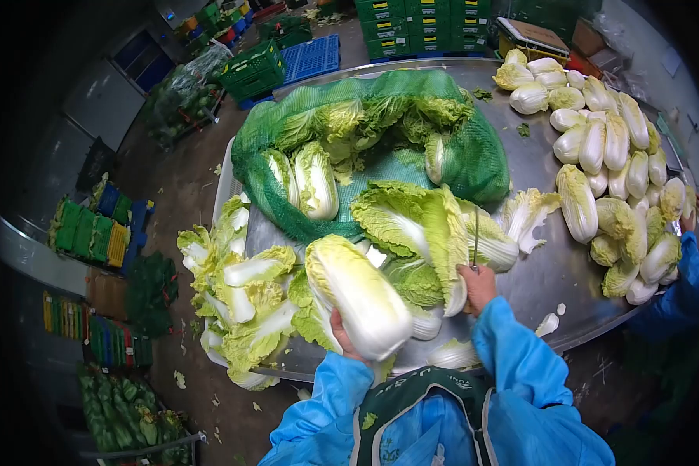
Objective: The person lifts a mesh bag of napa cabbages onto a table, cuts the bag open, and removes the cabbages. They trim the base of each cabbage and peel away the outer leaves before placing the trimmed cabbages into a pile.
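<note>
The person at the steel table [547, 272] has the left hand [340, 335] cupped under the stump end of a cabbage head [361, 299]. The fingers curl round its underside, mostly hidden, and the head lies slanted across the near rim of the table, close to the body. I judge it is carried from below because it is heavy and rounded, with smooth, tightly packed pale ribs that would slip from a lighter grip. The right hand [478, 286] is closed in a fist about the handle of a knife [476, 237], whose thin blade points up and away from the body, clear of the other hand, which looks like plain caution. Just beyond the blade sprawls a looser cabbage [412, 221], its crinkled green outer leaves splayed open. Behind it a green mesh sack [474, 163] lies slumped and opened, with more heads showing through the netting. Limp, frilly loose leaves [245, 303] hang over the table's left edge, kept apart from the compact, creamy trimmed heads [598, 147] packed side by side along the far right. Another worker's blue sleeve [691, 272] reaches in beside that pile. Plastic crates [252, 70] stand on the wet floor beyond.
</note>
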Available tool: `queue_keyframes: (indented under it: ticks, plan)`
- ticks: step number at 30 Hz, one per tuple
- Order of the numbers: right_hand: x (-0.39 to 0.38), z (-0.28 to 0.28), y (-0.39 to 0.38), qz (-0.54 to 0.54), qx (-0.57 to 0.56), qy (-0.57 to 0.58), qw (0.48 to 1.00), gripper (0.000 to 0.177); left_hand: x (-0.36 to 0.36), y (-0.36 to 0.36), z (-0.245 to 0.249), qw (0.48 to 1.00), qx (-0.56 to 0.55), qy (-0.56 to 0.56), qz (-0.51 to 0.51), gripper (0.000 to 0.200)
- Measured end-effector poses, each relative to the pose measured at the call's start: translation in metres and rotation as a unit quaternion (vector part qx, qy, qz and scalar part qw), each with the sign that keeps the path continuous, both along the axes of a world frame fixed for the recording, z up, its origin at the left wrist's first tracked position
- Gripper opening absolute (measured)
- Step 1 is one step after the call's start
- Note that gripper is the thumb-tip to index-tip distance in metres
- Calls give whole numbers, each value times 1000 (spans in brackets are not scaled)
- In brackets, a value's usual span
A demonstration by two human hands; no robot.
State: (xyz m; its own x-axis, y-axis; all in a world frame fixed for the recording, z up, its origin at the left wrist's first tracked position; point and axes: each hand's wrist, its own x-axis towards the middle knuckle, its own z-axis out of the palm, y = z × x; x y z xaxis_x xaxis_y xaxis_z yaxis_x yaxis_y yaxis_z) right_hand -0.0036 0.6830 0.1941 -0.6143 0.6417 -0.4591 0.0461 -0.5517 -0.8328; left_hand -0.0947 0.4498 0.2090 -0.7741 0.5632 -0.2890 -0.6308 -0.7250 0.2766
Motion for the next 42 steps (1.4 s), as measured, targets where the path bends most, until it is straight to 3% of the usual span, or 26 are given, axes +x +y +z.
queue_keyframes:
  ticks: [1, 2, 3, 5, 6, 7, 8, 10, 11, 13, 14, 16, 17, 21, 23, 25, 27, 33, 34, 35, 36, 37, 38, 39, 40, 42]
  plan:
    - [12, -14, 19, 78, 224, -98, 967, 40, -6, -4, -8, 1000, 0, 0, 1, 73]
    - [15, -15, 26, 154, 433, -186, 868, 42, -16, -10, -19, 999, 28, -25, -11, 73]
    - [15, -18, 25, 158, 434, -183, 868, 42, -21, -15, -28, 997, 55, -48, -22, 72]
    - [14, -3, 24, 43, 514, -95, 851, 45, -22, -5, -10, 998, 16, -54, -1, 77]
    - [10, 87, 3, 188, 272, -192, 924, 46, -17, 3, 12, 996, 79, -13, -28, 77]
    - [10, 88, -7, 252, 114, -71, 958, 46, -16, 9, 24, 988, 143, 28, -59, 76]
    - [9, 94, -17, 303, -48, 53, 950, 47, -19, 12, 26, 987, 143, 28, -66, 76]
    - [3, 100, -48, 357, -141, 58, 921, 47, -26, 13, 29, 967, 78, 194, -146, 82]
    - [0, 106, -51, 371, -82, 37, 924, 45, -31, 8, 26, 966, 82, 196, -148, 82]
    - [0, 109, -47, 341, -44, 38, 938, 49, -46, -6, 16, 959, -194, 146, -148, 96]
    - [-2, 108, -49, 342, -43, 41, 938, 49, -32, 5, 59, 945, -212, 218, -121, 92]
    - [-3, 102, -60, 272, 178, 45, 945, 57, -29, 4, 31, 939, -234, 203, -147, 91]
    - [-1, 99, -63, 277, 175, 43, 944, 57, -24, 1, 19, 934, -251, 187, -170, 91]
    - [-14, 96, -56, 230, 240, -19, 943, 63, -16, 14, 22, 935, -185, 227, -198, 88]
    - [-23, 97, -55, 179, 216, 44, 959, 60, -11, 19, 22, 934, -175, 237, -201, 85]
    - [-26, 97, -56, 167, 214, 63, 960, 55, -7, 25, 22, 959, -123, 168, -190, 82]
    - [-29, 93, -55, 153, 362, -12, 920, 43, -5, 27, 14, 961, -127, 162, -187, 82]
    - [-35, 90, -50, 72, 466, -39, 881, 28, 4, 24, -7, 973, -90, 123, -173, 80]
    - [-35, 79, -44, 72, 466, -41, 881, 28, 5, 24, -10, 974, -84, 135, -163, 79]
    - [-35, 61, -31, 39, 370, -34, 928, 28, 4, 25, -5, 974, -82, 135, -164, 79]
    - [-32, 44, -18, 3, 270, -27, 963, 29, 2, 26, 4, 985, -81, 89, -124, 79]
    - [-24, 28, -3, 2, 271, -28, 962, 29, 0, 26, 10, 992, -81, 42, -85, 79]
    - [-13, 12, 13, 36, 298, -118, 947, 32, -7, 23, -20, 997, -9, 41, -65, 80]
    - [-6, 5, 21, 70, 321, -207, 921, 35, -9, 22, -6, 997, -7, 42, -67, 80]
    - [-2, 10, 17, 67, 324, -207, 921, 35, -13, 21, 20, 992, 50, 28, -115, 74]
    - [18, 27, 8, -10, 454, -138, 880, 45, -26, 19, 38, 979, 120, 8, -166, 65]
